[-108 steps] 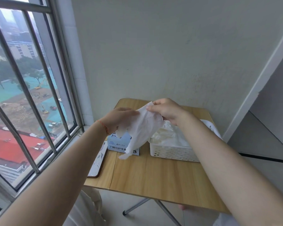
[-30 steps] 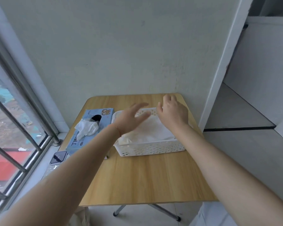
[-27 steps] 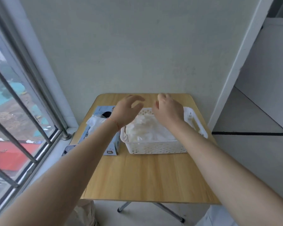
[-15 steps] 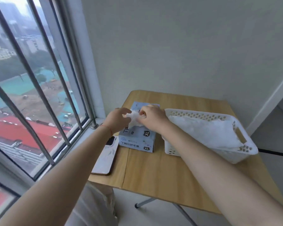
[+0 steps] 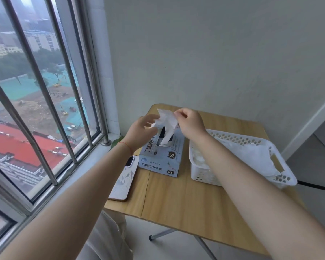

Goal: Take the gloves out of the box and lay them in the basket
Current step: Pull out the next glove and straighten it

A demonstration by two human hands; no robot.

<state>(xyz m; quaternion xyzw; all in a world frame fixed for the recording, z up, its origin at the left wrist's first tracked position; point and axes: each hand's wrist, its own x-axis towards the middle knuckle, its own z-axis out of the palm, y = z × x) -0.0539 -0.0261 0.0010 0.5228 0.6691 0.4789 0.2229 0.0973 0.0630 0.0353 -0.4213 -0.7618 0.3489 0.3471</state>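
A pale blue glove box (image 5: 163, 158) marked XL lies on the wooden table (image 5: 184, 196), its top slot dark. A white glove (image 5: 167, 126) hangs half out of that slot. My right hand (image 5: 190, 122) pinches the glove's upper edge above the box. My left hand (image 5: 142, 131) hovers beside the glove on its left, fingers loosely spread, touching its edge. To the right of the box stands the white perforated basket (image 5: 287, 180), with white gloves (image 5: 251, 156) lying flat inside it.
A phone in a pale case (image 5: 123, 182) lies at the table's left edge, next to the box. A barred window (image 5: 45, 102) runs along the left. The wall stands close behind the table. A table leg (image 5: 163, 234) shows below.
Both hands left the basket and moved left to the box. Over the last half second my right hand has pulled a glove up out of the slot.
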